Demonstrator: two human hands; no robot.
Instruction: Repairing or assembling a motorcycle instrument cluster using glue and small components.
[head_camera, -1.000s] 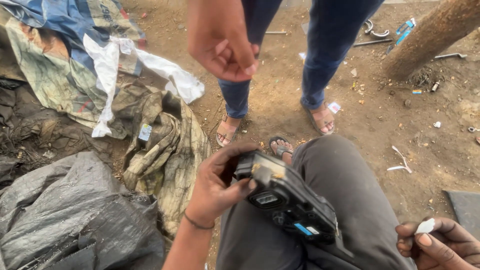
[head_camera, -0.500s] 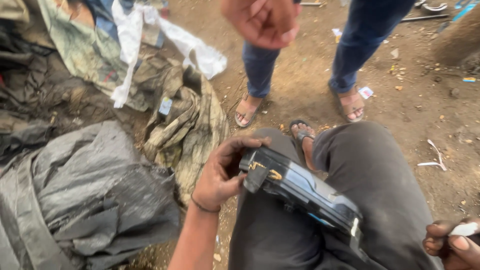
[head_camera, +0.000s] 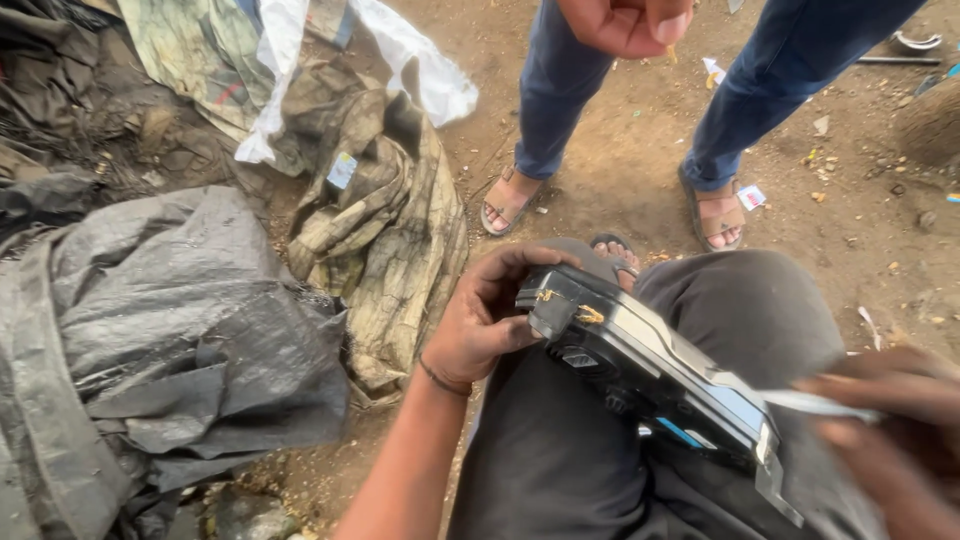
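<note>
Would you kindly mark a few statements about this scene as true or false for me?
1. The left hand grips one end of the black device lying on the person's lap. True.
2. The right hand is empty. False: it holds a thin pale tool, blurred, by the device's other end.
3. Another person in blue trousers stands in front. True.
4. That person is barefoot. False: they wear sandals.
5. A grey plastic sheet lies on the ground to the left. True.
</note>
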